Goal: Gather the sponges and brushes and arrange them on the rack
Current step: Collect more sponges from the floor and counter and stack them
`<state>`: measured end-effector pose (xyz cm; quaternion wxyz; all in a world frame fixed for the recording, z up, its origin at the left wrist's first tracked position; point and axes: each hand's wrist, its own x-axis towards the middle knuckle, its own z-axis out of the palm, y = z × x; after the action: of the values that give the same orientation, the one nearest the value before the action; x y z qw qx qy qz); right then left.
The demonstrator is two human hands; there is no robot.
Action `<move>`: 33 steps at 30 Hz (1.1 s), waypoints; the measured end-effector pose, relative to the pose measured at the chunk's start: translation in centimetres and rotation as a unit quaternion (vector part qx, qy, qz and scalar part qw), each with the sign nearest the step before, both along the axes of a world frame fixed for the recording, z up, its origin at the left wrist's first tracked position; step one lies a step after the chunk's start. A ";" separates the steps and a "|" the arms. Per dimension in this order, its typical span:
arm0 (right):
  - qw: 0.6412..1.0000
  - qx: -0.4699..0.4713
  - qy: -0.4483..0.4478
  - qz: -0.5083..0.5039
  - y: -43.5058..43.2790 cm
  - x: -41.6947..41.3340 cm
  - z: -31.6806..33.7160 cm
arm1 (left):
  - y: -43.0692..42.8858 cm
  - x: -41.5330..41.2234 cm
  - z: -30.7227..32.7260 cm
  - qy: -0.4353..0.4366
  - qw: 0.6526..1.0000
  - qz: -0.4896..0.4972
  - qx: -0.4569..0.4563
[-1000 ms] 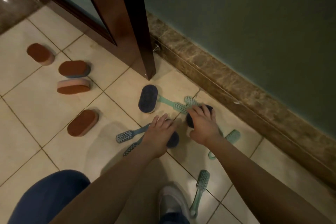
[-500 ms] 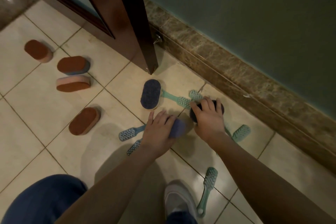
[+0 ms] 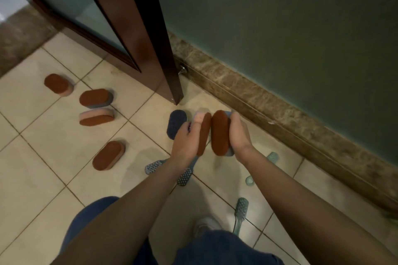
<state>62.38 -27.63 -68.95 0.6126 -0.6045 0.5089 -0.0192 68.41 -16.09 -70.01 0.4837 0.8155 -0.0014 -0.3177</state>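
Head view: the left hand [image 3: 189, 139] grips a pink-backed sponge [image 3: 204, 133], fingers curled round its pink side. The right hand [image 3: 240, 135] grips a grey-backed sponge [image 3: 219, 132], fingers curled behind it. Both are held on edge above the floor [image 3: 43, 178], long axes pointing away from the person, brown faces turned toward each other. They are just beside one another; contact cannot be determined. One dark sponge [image 3: 175, 122] lies flat just beyond the left hand. Four brown-topped sponges [image 3: 108, 155] lie well left of it. Several brushes [image 3: 185, 176] lie beneath both wrists.
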 end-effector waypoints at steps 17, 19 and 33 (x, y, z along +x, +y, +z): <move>0.990 0.070 -0.032 -0.120 1.0 -5.4 31.1 | -0.2 -3.7 30.8 0.100 0.995 -0.014 -0.024; 0.988 0.059 -0.037 -0.138 1.0 -5.8 35.7 | -0.4 -3.8 35.2 0.091 0.995 -0.017 -0.021; 0.971 -0.041 -0.046 -0.229 1.9 -11.4 62.9 | -1.8 -7.0 62.1 0.032 0.994 -0.087 -0.059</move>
<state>50.96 -25.72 -6.00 0.5896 -0.4949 0.6036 -0.2078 61.37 -17.89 -7.87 0.5012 0.7717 -0.0752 -0.3842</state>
